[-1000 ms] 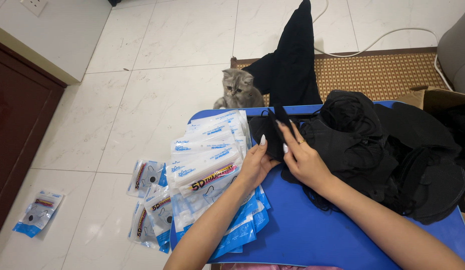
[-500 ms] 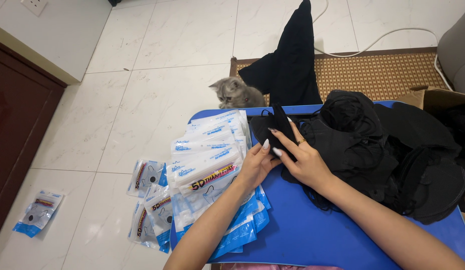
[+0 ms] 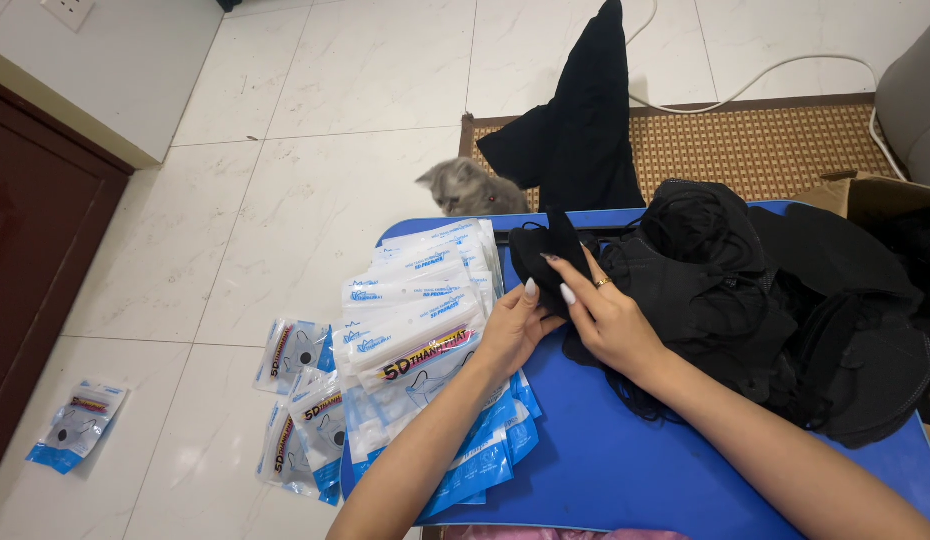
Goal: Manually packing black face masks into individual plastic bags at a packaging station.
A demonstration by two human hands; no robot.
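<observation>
Both hands meet over a blue table [image 3: 605, 470]. My left hand [image 3: 513, 325] and my right hand [image 3: 607, 315] pinch one folded black face mask [image 3: 551, 262] between them, its top edge sticking up past the fingertips. To the right lies a big heap of loose black masks [image 3: 785, 300]. On the left half of the table a fanned pile of white and blue plastic mask packets [image 3: 420, 330] lies under my left forearm.
A grey kitten [image 3: 470, 190] stands on the tiled floor just beyond the table's far edge. Black cloth [image 3: 580, 120] rises behind it on a woven mat [image 3: 765, 145]. Several packets [image 3: 300, 400] lie on the floor at left, one more [image 3: 77, 425] near a dark wooden cabinet [image 3: 30, 270]. A cardboard box [image 3: 880, 195] sits at right.
The kitten has shifted to the left along the table's far edge and turned its head. My hands have stayed on the black mask, fingers shifting slightly.
</observation>
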